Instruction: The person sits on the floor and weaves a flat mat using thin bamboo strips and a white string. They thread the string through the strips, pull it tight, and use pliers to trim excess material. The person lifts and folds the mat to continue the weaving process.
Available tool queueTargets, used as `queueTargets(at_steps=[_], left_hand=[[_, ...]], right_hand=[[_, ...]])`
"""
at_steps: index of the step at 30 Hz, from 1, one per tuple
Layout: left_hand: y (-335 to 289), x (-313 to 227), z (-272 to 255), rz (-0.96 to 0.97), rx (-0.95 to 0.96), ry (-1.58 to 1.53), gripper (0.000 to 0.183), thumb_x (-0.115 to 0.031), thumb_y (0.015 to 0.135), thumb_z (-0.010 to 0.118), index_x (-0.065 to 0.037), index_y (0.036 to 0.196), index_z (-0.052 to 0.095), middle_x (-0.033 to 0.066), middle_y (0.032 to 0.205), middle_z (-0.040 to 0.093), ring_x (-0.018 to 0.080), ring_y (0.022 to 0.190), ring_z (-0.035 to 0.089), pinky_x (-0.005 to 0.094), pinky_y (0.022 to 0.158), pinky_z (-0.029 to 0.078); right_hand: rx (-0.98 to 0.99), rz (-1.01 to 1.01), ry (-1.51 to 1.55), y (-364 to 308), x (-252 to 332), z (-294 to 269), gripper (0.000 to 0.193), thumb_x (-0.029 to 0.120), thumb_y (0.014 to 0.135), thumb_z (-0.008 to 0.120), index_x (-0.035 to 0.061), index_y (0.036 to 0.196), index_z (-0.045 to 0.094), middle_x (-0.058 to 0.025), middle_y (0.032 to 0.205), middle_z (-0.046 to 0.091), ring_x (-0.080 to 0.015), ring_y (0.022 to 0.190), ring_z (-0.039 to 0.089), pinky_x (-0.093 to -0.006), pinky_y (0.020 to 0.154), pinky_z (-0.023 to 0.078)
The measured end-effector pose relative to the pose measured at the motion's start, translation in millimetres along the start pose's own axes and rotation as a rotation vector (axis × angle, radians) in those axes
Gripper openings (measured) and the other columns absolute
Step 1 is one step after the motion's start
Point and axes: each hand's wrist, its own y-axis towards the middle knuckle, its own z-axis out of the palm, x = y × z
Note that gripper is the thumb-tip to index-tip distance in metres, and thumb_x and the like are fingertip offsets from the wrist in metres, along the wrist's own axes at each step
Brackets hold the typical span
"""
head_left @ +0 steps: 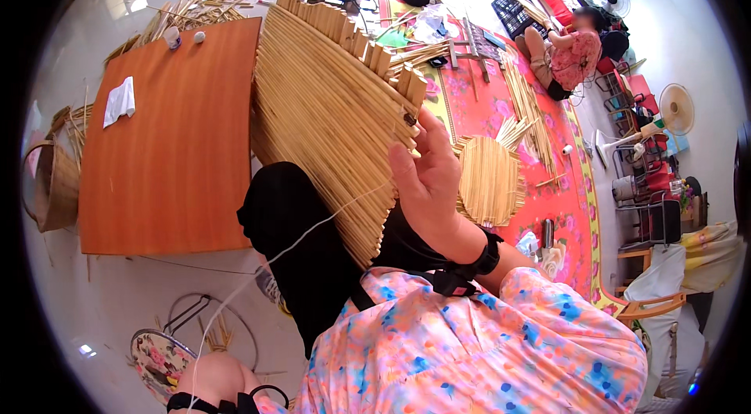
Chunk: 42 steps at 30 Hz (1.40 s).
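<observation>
Right now the biggest thing before you is the orange-brown rectangular wooden tabletop (168, 140), which fills the left of the view and carries a crumpled white cloth (120, 100) near its far left edge and two small white round objects at its far corner. Just right of it, overlapping its edge, stands the fan-shaped mat of pale yellow bamboo strips (328, 113), tilted up on your black-clad lap with its stepped strip ends pointing up and right. Beyond that, the red flowered floor mat (559, 179) runs along the right side, with a smaller round woven bamboo piece (489, 179) lying on it just past your wrist, and loose bundles of bamboo strips scattered farther back. Another person in a pink patterned top (575, 54) sits on that mat, well apart from you. A brown woven basket with a handle (55, 187) sits at the left edge beside the table. Your right hand (429, 179) is raised against the right edge of the fan-shaped mat, fingers curled together and pinching at the strip ends near a small dark spot. A thin white thread (313, 228) runs from the mat's lower edge down toward your left hand (223, 383), low in the view; its fingers are hidden, so you cannot tell whether they are closed.
</observation>
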Motion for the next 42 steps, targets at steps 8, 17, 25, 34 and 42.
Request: queueTargets(at_steps=[8, 17, 25, 34, 42], left_hand=[[-6.3, 18.5, -6.8, -0.090, 0.012, -0.043, 0.007, -0.011, 0.084, 0.052, -0.006, 0.083, 0.057, -0.0018, 0.055, 0.041, 0.0089, 0.043, 0.039, 0.0208, 0.040, 0.029], [-12.4, 40.8, -0.6, -0.192, 0.041, -0.020, 0.008, -0.007, 0.079, 0.057, -0.005, 0.086, 0.061, 0.0002, 0.055, 0.042, 0.0112, 0.043, 0.040, 0.0233, 0.040, 0.030], [-38.0, 58.4, 22.8, -0.496, 0.173, 0.241, 0.013, -0.003, 0.075, 0.062, -0.004, 0.088, 0.064, 0.0019, 0.054, 0.043, 0.0133, 0.043, 0.041, 0.0255, 0.040, 0.030], [-69.8, 110.7, 94.2, -0.362, 0.836, 0.226, 0.021, 0.001, 0.072, 0.067, -0.002, 0.093, 0.066, 0.0063, 0.057, 0.046, 0.0197, 0.044, 0.047, 0.0298, 0.040, 0.035], [-73.2, 118.9, 107.1, -0.268, 0.905, 0.243, 0.022, 0.000, 0.069, 0.066, -0.002, 0.091, 0.065, 0.0049, 0.056, 0.045, 0.0200, 0.046, 0.050, 0.0309, 0.040, 0.037]], right_hand=[[-0.031, -0.035, -0.077, -0.2, 6.1, 1.4, 0.050, 0.001, 0.085, 0.059, -0.0063, 0.131, 0.039, -0.0136, 0.115, 0.059, -0.0146, 0.103, 0.058, -0.0253, 0.077, 0.053], [-0.001, -0.057, -0.083, -5.7, 8.2, -12.9, 0.050, -0.001, 0.082, 0.060, -0.0065, 0.129, 0.043, -0.0121, 0.111, 0.062, -0.0128, 0.100, 0.059, -0.0242, 0.076, 0.052], [0.199, -0.178, -0.143, -5.1, 7.8, -19.4, 0.054, -0.003, 0.085, 0.058, -0.0078, 0.133, 0.036, -0.0184, 0.125, 0.051, -0.0226, 0.113, 0.052, -0.0324, 0.092, 0.044], [0.176, -0.088, -0.328, -4.1, 29.3, -21.5, 0.048, -0.004, 0.082, 0.059, -0.0100, 0.128, 0.042, -0.0193, 0.118, 0.057, -0.0164, 0.095, 0.060, -0.0260, 0.077, 0.049], [0.114, -0.209, -0.480, -8.6, 24.3, -23.1, 0.042, 0.002, 0.084, 0.057, -0.0123, 0.121, 0.046, -0.0190, 0.106, 0.060, -0.0164, 0.087, 0.061, -0.0270, 0.074, 0.048]])
